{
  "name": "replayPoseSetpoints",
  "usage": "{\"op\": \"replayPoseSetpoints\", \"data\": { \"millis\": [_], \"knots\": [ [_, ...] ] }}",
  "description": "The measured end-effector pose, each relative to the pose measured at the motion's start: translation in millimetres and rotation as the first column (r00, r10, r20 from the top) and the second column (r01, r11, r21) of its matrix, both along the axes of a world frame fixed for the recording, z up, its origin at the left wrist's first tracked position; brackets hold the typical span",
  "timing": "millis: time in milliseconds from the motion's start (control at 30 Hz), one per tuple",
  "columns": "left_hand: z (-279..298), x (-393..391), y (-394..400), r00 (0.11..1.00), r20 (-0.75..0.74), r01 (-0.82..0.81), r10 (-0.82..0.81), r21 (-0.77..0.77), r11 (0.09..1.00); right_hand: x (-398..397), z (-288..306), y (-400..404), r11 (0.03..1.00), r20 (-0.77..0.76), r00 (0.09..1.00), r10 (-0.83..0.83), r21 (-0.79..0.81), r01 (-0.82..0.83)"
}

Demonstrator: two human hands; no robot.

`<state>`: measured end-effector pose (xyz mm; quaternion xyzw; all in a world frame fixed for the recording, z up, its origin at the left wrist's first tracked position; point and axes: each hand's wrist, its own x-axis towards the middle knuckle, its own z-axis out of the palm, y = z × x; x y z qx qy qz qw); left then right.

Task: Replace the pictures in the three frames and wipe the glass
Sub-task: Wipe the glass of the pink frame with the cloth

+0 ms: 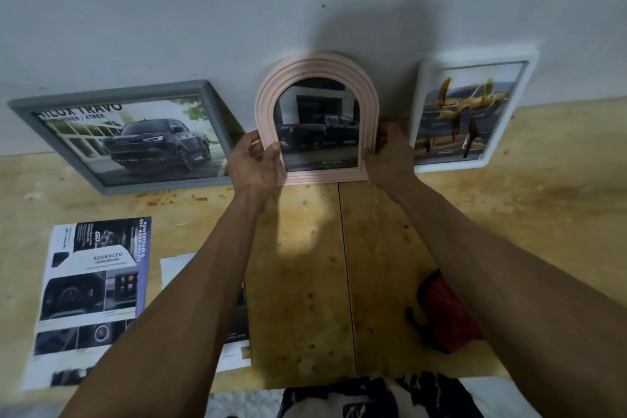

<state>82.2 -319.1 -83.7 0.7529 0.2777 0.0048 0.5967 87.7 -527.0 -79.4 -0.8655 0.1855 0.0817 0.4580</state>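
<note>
- The left hand (pixel 255 159) and the right hand (pixel 386 154) clamp the two lower sides of the pink arched frame (pixel 317 78) in the middle of the picture.
- This frame stands against the wall (pixel 169 10) and shows a dark truck.
- The grey frame (pixel 115 92) leans at its left, the white frame (pixel 475 58) at its right.
- Printed sheets (pixel 91 288) lie on the desk (pixel 322 265) at lower left; a red cloth (pixel 444 309) lies at lower right.

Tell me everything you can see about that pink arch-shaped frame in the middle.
The pink arched frame has ridged, stepped moulding and looks painted. It stands upright against the wall on the wooden table, between two other frames. It shows a dark pickup truck photo. The left hand and right hand grip its lower sides.
</note>
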Motion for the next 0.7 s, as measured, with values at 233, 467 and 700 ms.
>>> {"op": "replayPoseSetpoints", "data": {
  "millis": [233, 467, 700],
  "knots": [
    [2, -1, 0, 1.0, -0.031, 0.005, -0.006, -0.029, 1.0, 0, -1, 1, 1.0, 0.005, 1.0, 0.021, -0.022, -0.021],
    [16, -24, -4, 0.99, -0.108, 0.088, -0.085, 0.018, 0.996, -28, 8, -1, 1.0, 0.053, 0.999, 0.006, 0.003, -0.006],
    [36, -82, -17, 0.986, -0.086, 0.149, -0.141, 0.094, 0.984, -90, 26, -26, 0.993, 0.063, 0.991, -0.118, 0.003, 0.118]
  ]
}}
